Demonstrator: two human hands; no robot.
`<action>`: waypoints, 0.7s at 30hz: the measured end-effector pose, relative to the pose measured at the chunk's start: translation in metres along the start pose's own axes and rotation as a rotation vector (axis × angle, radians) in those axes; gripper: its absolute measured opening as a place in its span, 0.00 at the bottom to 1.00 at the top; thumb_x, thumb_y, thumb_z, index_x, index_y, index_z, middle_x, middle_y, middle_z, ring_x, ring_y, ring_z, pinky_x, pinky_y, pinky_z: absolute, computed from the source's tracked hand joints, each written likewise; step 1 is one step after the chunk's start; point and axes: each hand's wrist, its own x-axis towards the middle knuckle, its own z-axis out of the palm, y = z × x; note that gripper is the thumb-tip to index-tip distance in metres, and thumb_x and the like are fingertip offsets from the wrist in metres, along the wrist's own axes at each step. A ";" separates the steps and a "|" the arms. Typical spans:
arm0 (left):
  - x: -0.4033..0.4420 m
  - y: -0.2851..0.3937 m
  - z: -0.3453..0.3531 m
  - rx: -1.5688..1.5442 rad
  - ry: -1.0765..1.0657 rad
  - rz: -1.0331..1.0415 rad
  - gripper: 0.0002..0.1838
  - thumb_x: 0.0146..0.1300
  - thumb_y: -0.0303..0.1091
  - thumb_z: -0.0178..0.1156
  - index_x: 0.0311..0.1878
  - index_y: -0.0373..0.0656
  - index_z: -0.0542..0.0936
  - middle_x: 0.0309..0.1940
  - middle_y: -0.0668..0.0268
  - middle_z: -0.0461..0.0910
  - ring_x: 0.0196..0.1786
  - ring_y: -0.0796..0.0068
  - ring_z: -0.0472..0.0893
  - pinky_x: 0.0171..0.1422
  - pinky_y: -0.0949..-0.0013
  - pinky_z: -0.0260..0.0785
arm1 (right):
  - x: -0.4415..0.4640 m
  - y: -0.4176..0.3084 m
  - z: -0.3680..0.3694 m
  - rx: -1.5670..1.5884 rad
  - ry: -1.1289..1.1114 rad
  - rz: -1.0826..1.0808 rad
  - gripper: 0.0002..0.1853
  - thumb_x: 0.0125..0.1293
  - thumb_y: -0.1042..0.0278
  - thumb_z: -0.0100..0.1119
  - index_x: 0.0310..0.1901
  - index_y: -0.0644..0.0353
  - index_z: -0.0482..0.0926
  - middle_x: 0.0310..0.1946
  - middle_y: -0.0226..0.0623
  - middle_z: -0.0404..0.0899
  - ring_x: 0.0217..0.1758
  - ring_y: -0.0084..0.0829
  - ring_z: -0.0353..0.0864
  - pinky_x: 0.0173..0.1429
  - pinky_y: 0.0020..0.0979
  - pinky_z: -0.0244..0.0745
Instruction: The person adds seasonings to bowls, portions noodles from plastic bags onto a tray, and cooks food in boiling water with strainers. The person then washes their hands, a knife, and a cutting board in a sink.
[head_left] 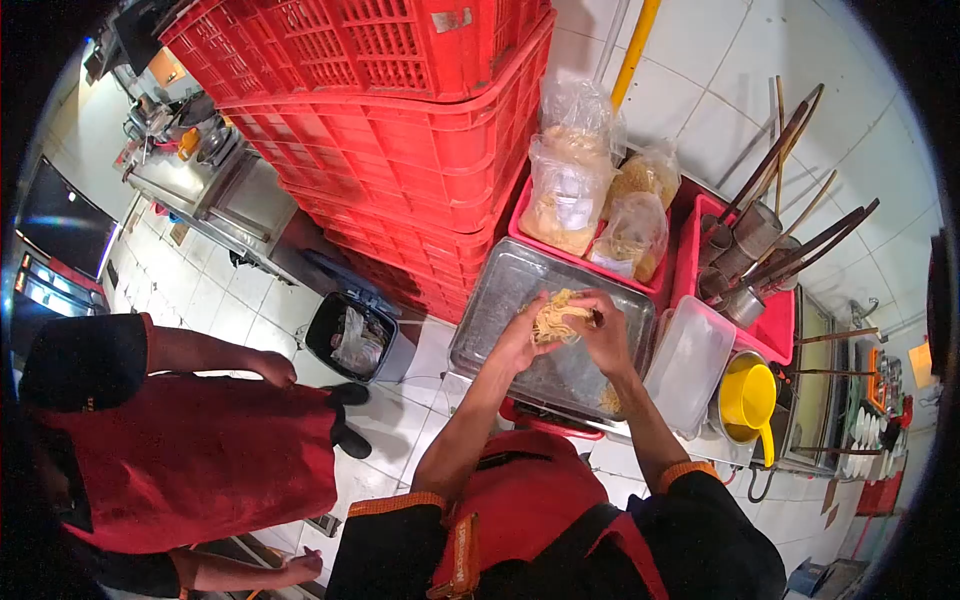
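Both my hands meet over a metal tray (490,330), with a clump of pale yellow noodles (560,318) between them. My left hand (522,335) curls around the clump's left side. On the other side, the fingers of my right hand (600,330) press against it. The clump is above the tray's surface. A few noodle bits (609,400) lie at the tray's lower right corner. Behind the tray, plastic bags of dry food (565,195) stand in a pink bin (519,225).
Tall stacked red crates (390,160) rise at the left. A pink bin (780,345) with long-handled metal strainers (757,232), a clear plastic container (690,365) and a yellow dipper (748,392) sit at the right. A co-worker (190,450) stands left beside a trash bin (398,360).
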 end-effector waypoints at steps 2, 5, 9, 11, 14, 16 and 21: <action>0.011 -0.002 -0.012 0.034 -0.008 0.029 0.20 0.65 0.52 0.49 0.51 0.49 0.74 0.40 0.69 0.79 0.39 0.77 0.78 0.43 0.67 0.72 | 0.002 -0.004 0.003 0.004 0.056 -0.126 0.15 0.50 0.70 0.68 0.40 0.61 0.77 0.38 0.38 0.74 0.44 0.32 0.75 0.47 0.30 0.69; 0.015 -0.011 -0.024 0.191 -0.051 0.218 0.20 0.64 0.53 0.51 0.51 0.50 0.74 0.41 0.70 0.79 0.43 0.78 0.78 0.43 0.68 0.72 | -0.006 -0.013 0.000 -0.323 0.123 -0.166 0.15 0.50 0.71 0.67 0.40 0.61 0.77 0.38 0.41 0.73 0.45 0.36 0.75 0.47 0.33 0.70; -0.004 0.014 -0.001 0.135 -0.030 0.092 0.24 0.65 0.56 0.48 0.55 0.49 0.72 0.49 0.68 0.76 0.50 0.75 0.76 0.53 0.59 0.68 | -0.004 -0.004 -0.006 -0.366 0.242 -0.279 0.13 0.49 0.69 0.68 0.37 0.61 0.78 0.38 0.42 0.73 0.43 0.40 0.74 0.47 0.34 0.69; -0.004 0.009 0.003 0.043 -0.025 -0.001 0.25 0.65 0.57 0.47 0.56 0.48 0.71 0.50 0.66 0.76 0.50 0.75 0.76 0.53 0.60 0.69 | -0.009 -0.003 -0.007 -0.345 0.284 -0.244 0.12 0.50 0.68 0.68 0.35 0.61 0.79 0.37 0.42 0.73 0.42 0.39 0.75 0.46 0.34 0.69; 0.014 -0.003 -0.003 0.079 -0.138 0.046 0.28 0.67 0.59 0.40 0.57 0.48 0.70 0.50 0.68 0.75 0.50 0.73 0.77 0.53 0.61 0.70 | -0.003 -0.005 -0.012 -0.214 0.249 -0.167 0.10 0.50 0.68 0.68 0.33 0.61 0.79 0.36 0.40 0.73 0.41 0.37 0.74 0.46 0.33 0.68; 0.010 -0.009 -0.001 0.043 -0.163 0.024 0.27 0.64 0.59 0.47 0.57 0.49 0.70 0.51 0.68 0.75 0.53 0.75 0.74 0.53 0.59 0.68 | -0.007 0.002 -0.016 -0.217 0.215 -0.054 0.10 0.51 0.69 0.67 0.34 0.61 0.79 0.35 0.39 0.73 0.42 0.35 0.74 0.46 0.31 0.68; 0.021 -0.017 -0.003 0.243 -0.086 0.162 0.20 0.65 0.49 0.53 0.54 0.46 0.73 0.47 0.69 0.76 0.47 0.79 0.75 0.48 0.68 0.70 | -0.013 0.005 -0.023 -0.151 0.205 -0.243 0.14 0.49 0.73 0.68 0.38 0.61 0.77 0.37 0.41 0.73 0.44 0.35 0.74 0.47 0.30 0.68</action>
